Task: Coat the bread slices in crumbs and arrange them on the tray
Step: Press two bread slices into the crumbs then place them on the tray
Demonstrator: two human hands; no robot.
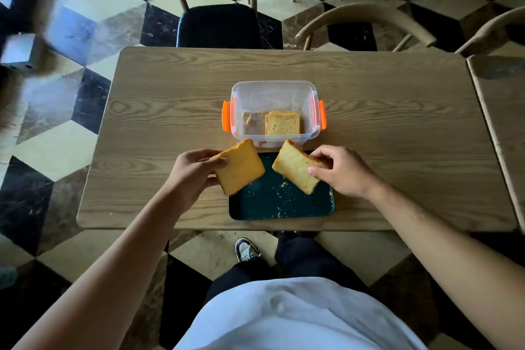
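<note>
**Two slices held over the dark tray**

Seen from the head camera, a person is standing at a wooden table (pixel 159 99) that fills the middle of the frame. The left hand (pixel 193 176) is pinching a golden bread slice (pixel 241 170) by its left edge, thumb on top and fingers underneath, holding it tilted above the upper left corner of the dark green tray (pixel 281 207). The right hand (pixel 341 172) is gripping a second, paler slice (pixel 295 166) at its right end, fingers curled over the crust, over the tray's upper right part. The two slices are sitting near each other but apart. Crumbs are lying scattered on the tray floor.

Just above the tray, at frame centre, a clear plastic container (pixel 274 91) with orange clips (pixel 226 116) is holding more bread slices (pixel 282 123), stacked toward its right side, with crumb residue lying on its left. A dark-seated chair (pixel 218 25) is standing beyond the table's far edge.
</note>
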